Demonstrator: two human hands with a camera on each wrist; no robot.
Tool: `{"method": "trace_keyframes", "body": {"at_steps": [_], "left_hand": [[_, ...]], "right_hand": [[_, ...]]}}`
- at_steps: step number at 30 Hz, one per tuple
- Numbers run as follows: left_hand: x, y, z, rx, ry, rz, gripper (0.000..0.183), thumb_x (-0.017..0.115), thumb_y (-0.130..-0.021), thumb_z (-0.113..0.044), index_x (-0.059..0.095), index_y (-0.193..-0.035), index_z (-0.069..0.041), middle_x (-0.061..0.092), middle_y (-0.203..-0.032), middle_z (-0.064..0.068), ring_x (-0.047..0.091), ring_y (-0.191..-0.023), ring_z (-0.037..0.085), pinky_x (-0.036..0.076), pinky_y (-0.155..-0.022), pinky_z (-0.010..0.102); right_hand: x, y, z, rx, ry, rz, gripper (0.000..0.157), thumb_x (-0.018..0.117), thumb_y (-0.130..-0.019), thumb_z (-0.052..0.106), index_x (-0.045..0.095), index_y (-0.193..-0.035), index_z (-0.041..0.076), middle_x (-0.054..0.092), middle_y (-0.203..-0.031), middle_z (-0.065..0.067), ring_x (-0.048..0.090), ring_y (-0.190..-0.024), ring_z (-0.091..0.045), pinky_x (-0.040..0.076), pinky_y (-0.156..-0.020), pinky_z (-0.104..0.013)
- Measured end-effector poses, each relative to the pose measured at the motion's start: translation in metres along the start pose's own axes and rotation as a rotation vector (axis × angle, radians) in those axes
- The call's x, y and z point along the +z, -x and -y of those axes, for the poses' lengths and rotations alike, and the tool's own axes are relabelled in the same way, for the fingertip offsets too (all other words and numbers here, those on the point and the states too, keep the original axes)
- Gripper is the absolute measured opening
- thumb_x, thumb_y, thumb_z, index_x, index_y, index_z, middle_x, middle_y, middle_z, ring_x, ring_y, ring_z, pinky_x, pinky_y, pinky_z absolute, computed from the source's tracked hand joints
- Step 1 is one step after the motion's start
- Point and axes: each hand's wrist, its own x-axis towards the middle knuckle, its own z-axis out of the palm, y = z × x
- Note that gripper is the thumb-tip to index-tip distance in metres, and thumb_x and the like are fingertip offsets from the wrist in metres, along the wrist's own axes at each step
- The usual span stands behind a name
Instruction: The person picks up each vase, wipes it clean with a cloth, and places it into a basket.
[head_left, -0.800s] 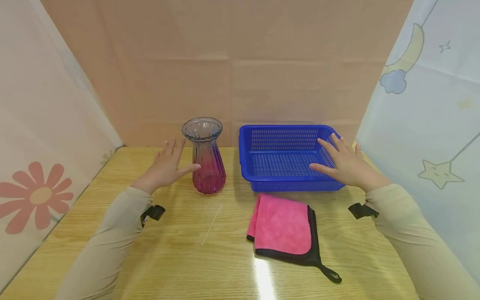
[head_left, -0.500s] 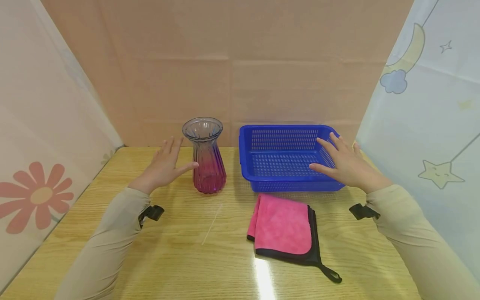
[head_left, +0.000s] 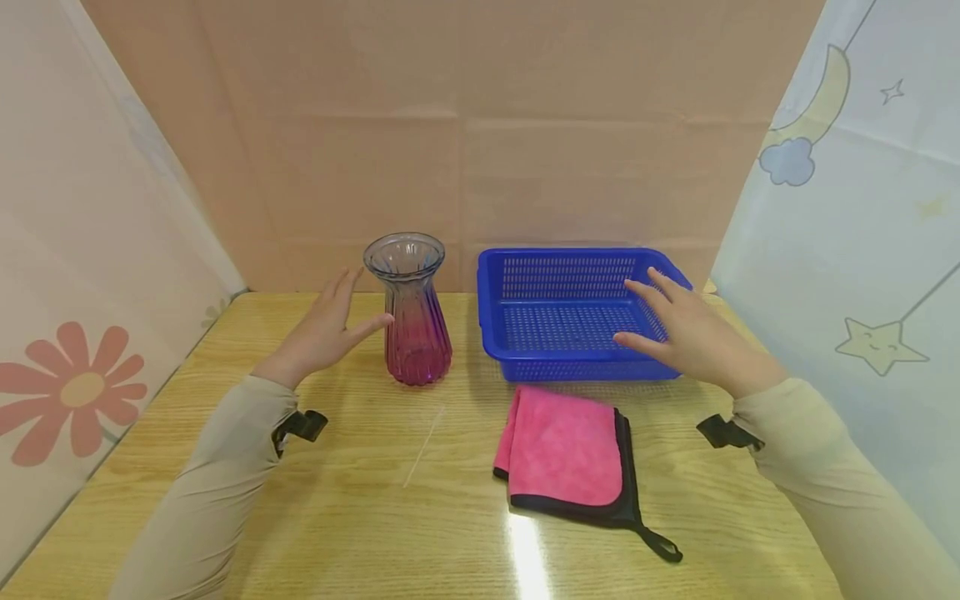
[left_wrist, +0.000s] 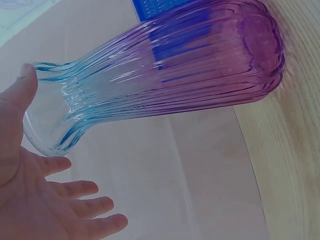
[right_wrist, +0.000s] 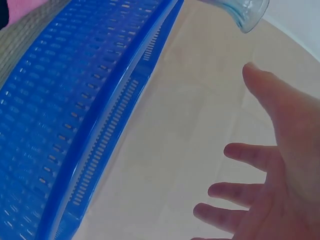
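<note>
At left of centre in the head view, the left grip [head_left: 311, 335] is held with fingers extended and thumb spread, nothing grasped. Just to its right, the glass vase [head_left: 417, 337] is stood on the bench [head_left: 337, 517], long axis upright, this grip being the nearer; thumb contact cannot be confirmed. Right of centre, the blue basket [head_left: 570, 356] is overlapped at its right end by the right grip [head_left: 690, 335], likewise spread and empty.
</note>
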Motion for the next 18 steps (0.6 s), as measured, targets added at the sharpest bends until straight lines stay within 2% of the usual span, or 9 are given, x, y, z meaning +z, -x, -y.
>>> {"method": "trace_keyframes", "body": {"at_steps": [6, 12, 18], "left_hand": [[0.0, -0.001, 0.005, 0.021, 0.047, -0.042, 0.093, 0.044, -0.091, -0.059, -0.004, -0.15, -0.007, 0.0, -0.156, 0.024, 0.005, -0.143, 0.045, 0.014, -0.113, 0.065], [0.001, -0.001, 0.009, 0.023, 0.098, -0.061, 0.091, 0.046, -0.091, -0.056, -0.003, -0.15, -0.007, 0.001, -0.156, 0.023, 0.006, -0.143, 0.043, 0.014, -0.114, 0.064], [0.003, 0.001, 0.009, 0.036, 0.142, -0.078, 0.089, 0.047, -0.092, -0.053, 0.0, -0.15, -0.006, 0.005, -0.156, 0.022, 0.009, -0.143, 0.042, 0.016, -0.114, 0.064]], "right_hand": [[0.003, 0.007, 0.013, -0.047, -0.009, -0.002, 0.072, 0.056, -0.09, 0.045, 0.03, -0.145, 0.006, 0.026, -0.148, -0.03, 0.031, -0.131, -0.051, 0.035, -0.103, -0.064], [0.013, 0.01, 0.029, -0.163, 0.011, -0.092, 0.06, 0.064, -0.088, 0.031, 0.043, -0.137, 0.004, 0.045, -0.136, -0.025, 0.047, -0.123, -0.044, 0.047, -0.095, -0.056], [0.021, 0.017, 0.046, -0.26, 0.012, -0.119, 0.053, 0.068, -0.084, 0.027, 0.052, -0.129, 0.005, 0.056, -0.125, -0.018, 0.058, -0.112, -0.035, 0.054, -0.086, -0.048]]}}
